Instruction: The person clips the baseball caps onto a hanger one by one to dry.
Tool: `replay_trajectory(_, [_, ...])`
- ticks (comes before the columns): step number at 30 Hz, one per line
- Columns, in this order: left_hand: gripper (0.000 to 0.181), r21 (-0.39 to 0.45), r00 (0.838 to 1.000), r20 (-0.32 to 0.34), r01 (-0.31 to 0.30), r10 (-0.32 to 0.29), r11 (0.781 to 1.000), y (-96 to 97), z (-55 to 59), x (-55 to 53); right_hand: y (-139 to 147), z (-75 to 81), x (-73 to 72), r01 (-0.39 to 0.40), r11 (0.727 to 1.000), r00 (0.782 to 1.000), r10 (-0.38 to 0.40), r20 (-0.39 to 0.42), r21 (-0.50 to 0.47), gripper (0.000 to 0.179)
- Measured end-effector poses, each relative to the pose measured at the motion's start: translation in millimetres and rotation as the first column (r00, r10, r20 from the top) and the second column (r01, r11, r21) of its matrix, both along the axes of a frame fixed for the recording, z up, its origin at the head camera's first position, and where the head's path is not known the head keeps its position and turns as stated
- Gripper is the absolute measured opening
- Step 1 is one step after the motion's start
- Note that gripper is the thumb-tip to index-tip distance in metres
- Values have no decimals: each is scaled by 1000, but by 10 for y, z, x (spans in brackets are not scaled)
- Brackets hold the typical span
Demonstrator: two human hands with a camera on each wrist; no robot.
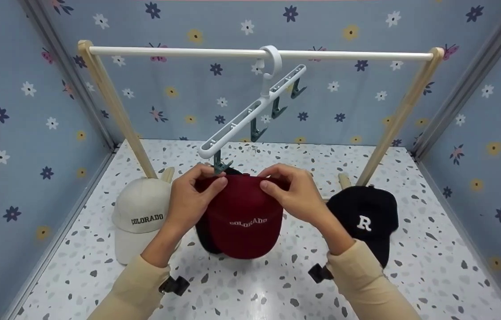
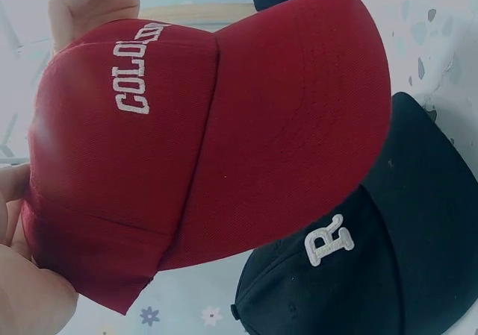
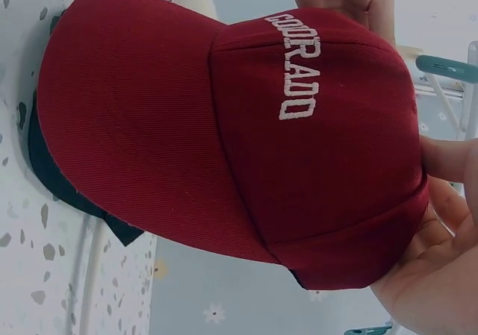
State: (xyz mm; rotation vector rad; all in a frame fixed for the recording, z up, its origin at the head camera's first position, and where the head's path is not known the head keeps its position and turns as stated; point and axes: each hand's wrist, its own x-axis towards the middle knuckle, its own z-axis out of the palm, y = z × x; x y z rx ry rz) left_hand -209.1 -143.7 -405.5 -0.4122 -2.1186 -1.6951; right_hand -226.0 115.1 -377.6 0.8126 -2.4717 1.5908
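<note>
A dark red baseball cap [image 1: 246, 213] with white COLORADO lettering faces me, crown up and brim down. My left hand [image 1: 192, 191] pinches the top left of its crown between thumb and fingers. On the crown's top right, my right hand [image 1: 292, 191] grips it the same way. Directly behind the red cap is a black cap [image 1: 206, 233], mostly hidden; the left wrist view shows its white R patch [image 2: 328, 240]. The nearest green clip [image 1: 220, 164] of the white hanger [image 1: 241, 120] is right above my left fingertips, overlapping the black cap's top in the head view.
The hanger hooks over a white rod [image 1: 179, 52] on a wooden stand [image 1: 112, 102]. Three more clips hang farther back along it. A cream COLORADO cap [image 1: 141, 206] lies at left and another black R cap [image 1: 363, 213] at right, on the speckled tabletop [image 1: 250, 289].
</note>
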Motion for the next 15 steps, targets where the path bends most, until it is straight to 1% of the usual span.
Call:
replay_trajectory(5, [15, -38, 999, 8, -30, 31, 999, -47, 13, 28, -35, -6, -2, 3, 1000, 1000, -3, 5, 4, 11])
replay_trajectory(10, [15, -71, 998, -4, -58, 58, 996, -86, 30, 49, -68, -8, -8, -4, 1000, 1000, 4, 16, 4, 11])
replay_trajectory(15, [11, -82, 998, -29, -56, 54, 995, -127, 61, 68, -106, 4, -9, -16, 1000, 999, 16, 41, 3, 12])
